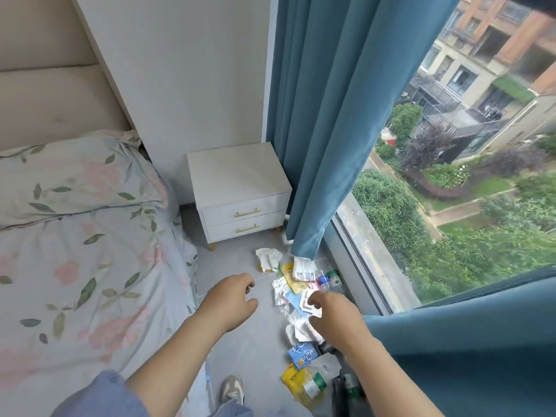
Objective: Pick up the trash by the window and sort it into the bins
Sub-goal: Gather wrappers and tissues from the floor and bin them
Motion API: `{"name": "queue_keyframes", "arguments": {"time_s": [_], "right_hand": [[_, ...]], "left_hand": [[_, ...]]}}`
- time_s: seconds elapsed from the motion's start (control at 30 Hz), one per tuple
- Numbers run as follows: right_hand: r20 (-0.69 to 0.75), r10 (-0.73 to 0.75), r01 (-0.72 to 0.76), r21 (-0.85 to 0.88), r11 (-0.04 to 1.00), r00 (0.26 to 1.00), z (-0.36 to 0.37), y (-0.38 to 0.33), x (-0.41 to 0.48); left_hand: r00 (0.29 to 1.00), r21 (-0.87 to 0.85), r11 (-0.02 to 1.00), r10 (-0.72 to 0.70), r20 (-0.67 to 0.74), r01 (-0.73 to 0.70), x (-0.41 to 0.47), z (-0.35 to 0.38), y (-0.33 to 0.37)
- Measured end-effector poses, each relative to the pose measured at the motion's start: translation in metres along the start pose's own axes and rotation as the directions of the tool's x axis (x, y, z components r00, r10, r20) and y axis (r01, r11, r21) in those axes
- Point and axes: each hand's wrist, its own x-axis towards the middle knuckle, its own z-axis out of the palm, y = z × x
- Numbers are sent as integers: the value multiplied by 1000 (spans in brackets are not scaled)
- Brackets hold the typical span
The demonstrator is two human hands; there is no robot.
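Your left hand (231, 299) hangs over the floor (249, 341), fingers loosely curled, holding nothing. Your right hand (332, 311), at its 3 o'clock, curls down over the trash (293, 281); whether it grips a wrapper cannot be told. The trash lies along the window (451, 206), at 5 o'clock from the nightstand (237, 188), under the curtain (325, 130). A blue packet (302, 355) sits at 6 o'clock of your right hand.

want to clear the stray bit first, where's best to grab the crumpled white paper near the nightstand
Probably pinch the raised crumpled folds of the white paper from above, coming in from the bed side. It lies alone on bare floor, apart from the pile, and the curtain hem hangs close on its window side.
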Motion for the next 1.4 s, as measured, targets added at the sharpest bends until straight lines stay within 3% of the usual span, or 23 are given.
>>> {"name": "queue_keyframes", "arguments": {"time_s": [0.4, 0.83, 1.1, 1.4], "right_hand": [[20, 59, -60, 33, 998, 998, -33, 9, 90], [95, 75, -81, 66, 995, 993, -54, 66, 228], [131, 137, -149, 85, 985, 982, -8, 96, 307], [128, 204, -215, 75, 974, 970, 116, 139, 407]], "left_hand": [[998, 1, 1000, 9, 69, -9, 95, -25, 5], [990, 82, 993, -97, 104, 88, 231, -13, 21], [983, 128, 986, -124, 133, 107, 323, 32, -9], [973, 191, 975, -146, 178, 112, 432, 142, -91]]}}
